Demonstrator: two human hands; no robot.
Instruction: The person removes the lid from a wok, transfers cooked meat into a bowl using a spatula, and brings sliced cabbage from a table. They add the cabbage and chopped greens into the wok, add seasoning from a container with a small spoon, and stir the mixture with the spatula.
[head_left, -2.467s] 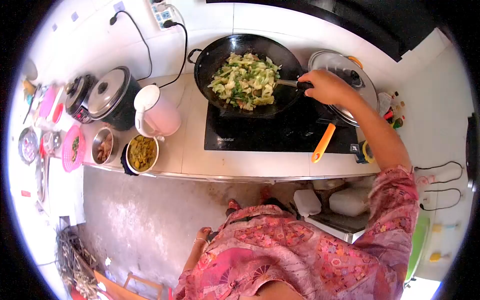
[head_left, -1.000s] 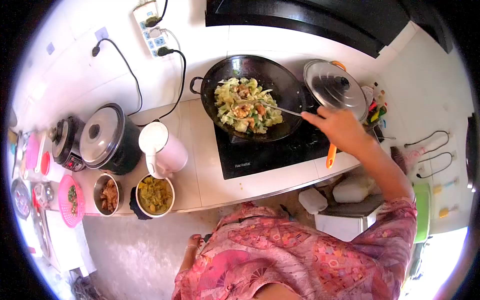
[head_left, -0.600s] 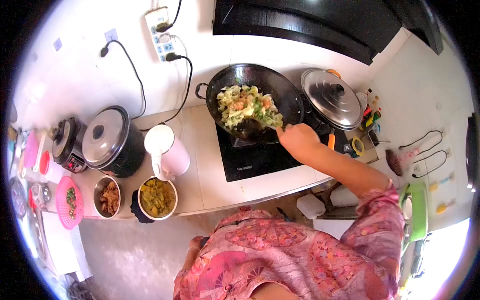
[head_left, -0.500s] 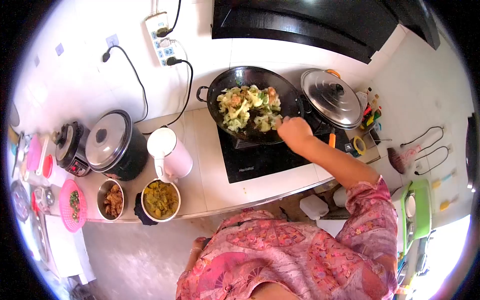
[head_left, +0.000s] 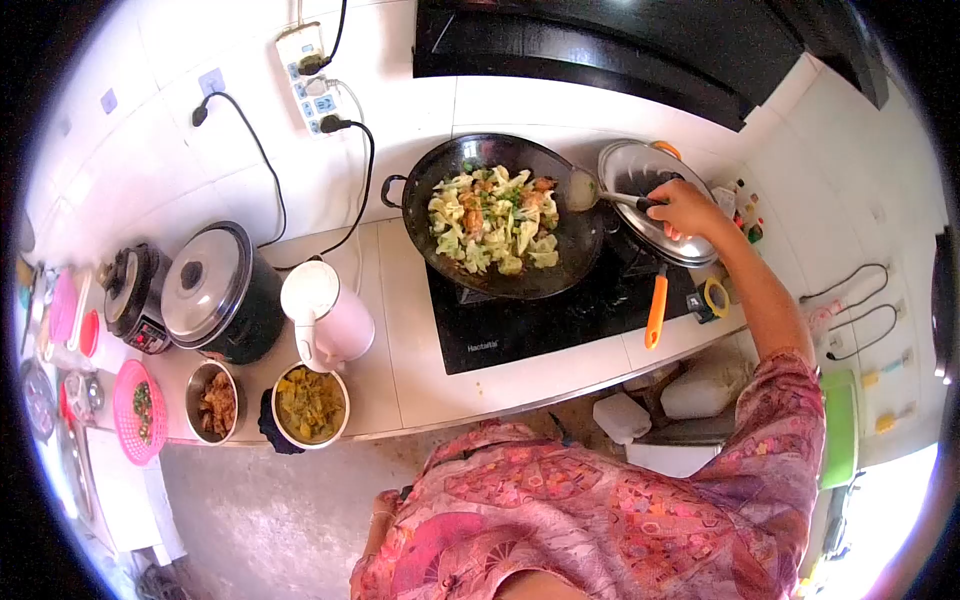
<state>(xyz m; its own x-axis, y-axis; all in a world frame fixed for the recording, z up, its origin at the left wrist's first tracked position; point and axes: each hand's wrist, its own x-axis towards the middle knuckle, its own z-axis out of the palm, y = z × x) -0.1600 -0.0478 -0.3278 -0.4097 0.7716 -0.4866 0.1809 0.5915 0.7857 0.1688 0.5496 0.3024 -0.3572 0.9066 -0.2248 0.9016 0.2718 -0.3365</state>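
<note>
My right hand (head_left: 688, 208) is closed around the dark handle of a metal spatula (head_left: 582, 190), above the lid on the right. The spatula's blade is over the right side of a black wok (head_left: 580, 255), beside the food. Inside the wok lie pale cauliflower pieces (head_left: 478, 250) with browned bits and small green pieces. Low at my side, my left hand (head_left: 384, 503) shows only in part next to the pink patterned clothing; its fingers cannot be made out.
The wok stands on a black cooktop (head_left: 485, 340). Right of it is a pan with a steel lid (head_left: 690, 247) and an orange handle (head_left: 656, 312). Leftward are a pink-white kettle (head_left: 345, 320), a bowl of yellowish food (head_left: 310, 405), browned meat (head_left: 218, 405) and a large lidded pot (head_left: 205, 285).
My right hand has moved up and right, from the wok's lower right edge to above the steel lid. The spatula now shows, and the food lies more evenly spread.
</note>
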